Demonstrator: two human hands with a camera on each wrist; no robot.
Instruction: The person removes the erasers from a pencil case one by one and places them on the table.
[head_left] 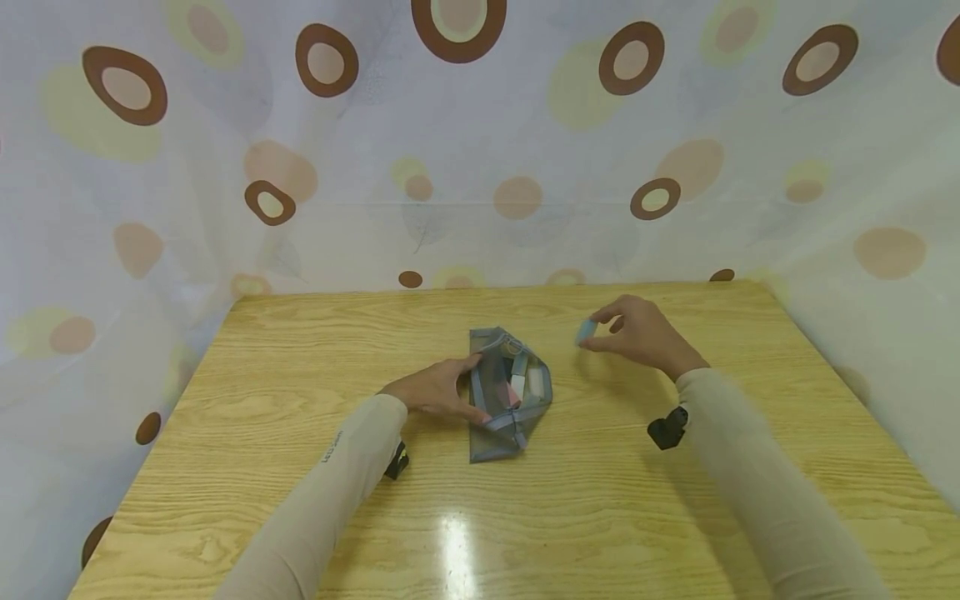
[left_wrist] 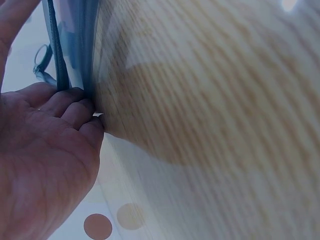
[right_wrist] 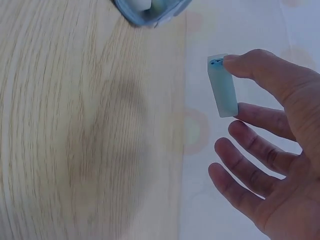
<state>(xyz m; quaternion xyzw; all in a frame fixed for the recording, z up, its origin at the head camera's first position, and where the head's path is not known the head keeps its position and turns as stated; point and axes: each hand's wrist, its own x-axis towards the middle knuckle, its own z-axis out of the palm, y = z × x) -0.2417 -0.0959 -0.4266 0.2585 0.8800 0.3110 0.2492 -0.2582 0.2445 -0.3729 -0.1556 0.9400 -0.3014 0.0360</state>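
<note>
Right fingers [right_wrist: 265,117]: I pinch the blue block [right_wrist: 223,91] at both ends.
Left fingers [left_wrist: 77,114]: I hold the gray bag [head_left: 491,385] by its edge.
Block: up over the bench [head_left: 315,333], right of the bag, not touching.
Zip [left_wrist: 61,55]: I should keep it wide and pinch softly.
Writing: blue marks [right_wrist: 216,62] on the block, letters [head_left: 332,446] on my left sleeve [head_left: 318,504], too small to read.

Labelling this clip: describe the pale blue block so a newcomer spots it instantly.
On the wood-grain table sits a grey see-through pouch; look right of it to the right hand. That hand pinches the pale blue block by its two ends. Unlike the pieces inside the pouch, it is held in the open, above the table.
</note>
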